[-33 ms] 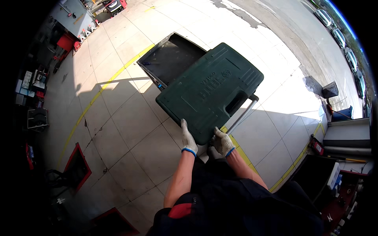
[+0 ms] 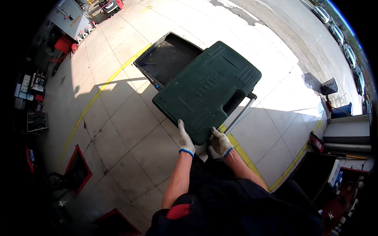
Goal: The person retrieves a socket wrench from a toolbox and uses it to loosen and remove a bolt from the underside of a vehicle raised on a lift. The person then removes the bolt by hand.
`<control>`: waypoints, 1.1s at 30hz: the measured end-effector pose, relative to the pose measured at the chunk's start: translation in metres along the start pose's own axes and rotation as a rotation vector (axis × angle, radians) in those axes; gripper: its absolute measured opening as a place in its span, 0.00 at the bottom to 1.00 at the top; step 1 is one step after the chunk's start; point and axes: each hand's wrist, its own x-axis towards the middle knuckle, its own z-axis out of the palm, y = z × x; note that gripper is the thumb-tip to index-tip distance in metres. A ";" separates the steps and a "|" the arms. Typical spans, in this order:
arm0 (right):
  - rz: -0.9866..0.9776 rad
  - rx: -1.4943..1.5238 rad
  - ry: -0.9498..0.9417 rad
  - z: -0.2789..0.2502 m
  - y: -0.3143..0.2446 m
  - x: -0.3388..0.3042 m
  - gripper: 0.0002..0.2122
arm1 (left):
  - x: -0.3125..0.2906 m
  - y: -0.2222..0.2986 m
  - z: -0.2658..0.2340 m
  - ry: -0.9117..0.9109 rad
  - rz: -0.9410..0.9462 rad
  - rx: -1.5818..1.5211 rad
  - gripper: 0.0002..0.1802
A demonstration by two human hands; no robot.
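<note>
A dark green hard plastic tool case with a moulded handle lies flat, its far part over a black tray cart. My left hand, in a whitish knit glove with a blue cuff, grips the case's near left edge, thumb up along the side. At the near right corner my right hand, gloved the same way, also holds it, with its fingers partly hidden beneath. A metal push handle sticks out beside the case on the right. In the tray's open part rests a small screwdriver.
Yellow lines cross the tiled floor. Red-framed dark panels stand at the lower left. On the right are a dark bin, a blue container and a cluttered red bench. Parked cars line the road outside.
The whole view has shifted very slightly. Both hands keep the same hold on the case, which stays in the same place over the cart.
</note>
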 end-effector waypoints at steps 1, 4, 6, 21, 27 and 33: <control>-0.040 0.008 -0.045 0.006 0.000 -0.006 0.07 | 0.003 0.002 -0.004 0.040 0.067 0.081 0.52; -0.049 0.178 -0.122 -0.003 -0.006 -0.029 0.08 | 0.001 0.011 0.014 0.114 0.012 0.040 0.46; -0.106 0.157 -0.069 -0.022 -0.007 -0.025 0.12 | -0.024 0.034 0.049 0.048 -0.032 -0.001 0.45; -0.590 -0.418 0.416 -0.021 -0.175 0.038 0.26 | -0.012 0.014 0.005 0.155 0.020 -0.022 0.52; -0.359 -1.117 0.071 -0.256 -0.333 0.146 0.22 | 0.061 -0.044 -0.030 0.445 0.019 0.485 0.67; -0.536 -1.124 0.159 -0.236 -0.371 0.162 0.11 | 0.045 -0.039 -0.001 0.525 0.127 0.417 0.75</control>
